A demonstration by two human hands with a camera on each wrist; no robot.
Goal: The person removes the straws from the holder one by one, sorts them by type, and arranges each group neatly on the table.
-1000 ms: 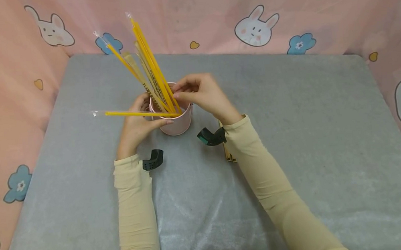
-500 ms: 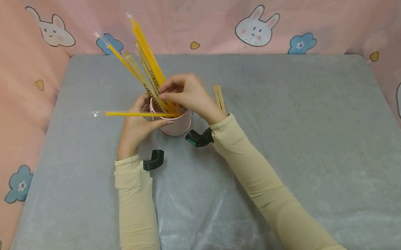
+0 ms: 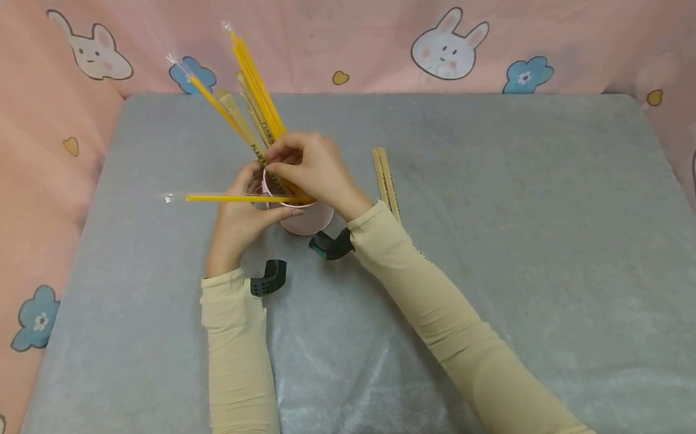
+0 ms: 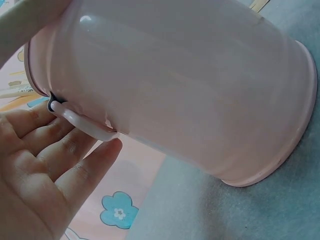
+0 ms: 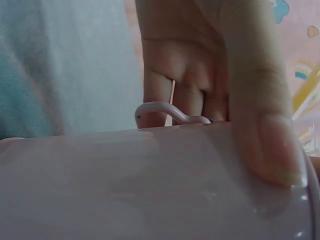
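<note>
My left hand [image 3: 237, 217] holds a pink bucket [image 3: 306, 221], its thumb over the front near the rim and its fingers around the side by the small handle [image 4: 85, 122]. Standing in the bucket are several yellow straws [image 3: 256, 82] in clear sleeves and tan paper-wrapped straws [image 3: 231, 109] printed with dark letters. One yellow straw [image 3: 220, 198] leans far left, almost level, across the left hand. Above the rim, my right hand [image 3: 312, 168] pinches a tan paper-wrapped straw between thumb and index finger. The right wrist view shows the left thumb [image 5: 267, 145] pressed on the bucket wall.
Two more tan paper-wrapped straws [image 3: 385, 178] lie on the grey tabletop [image 3: 544, 226], partly behind the right forearm. A pink curtain [image 3: 360, 20] with rabbits and flowers surrounds the table's back and sides.
My right hand has moved left across the bucket's mouth, from the yellow straws to the tan ones, uncovering the pair on the table. My left hand and the bucket have stayed put.
</note>
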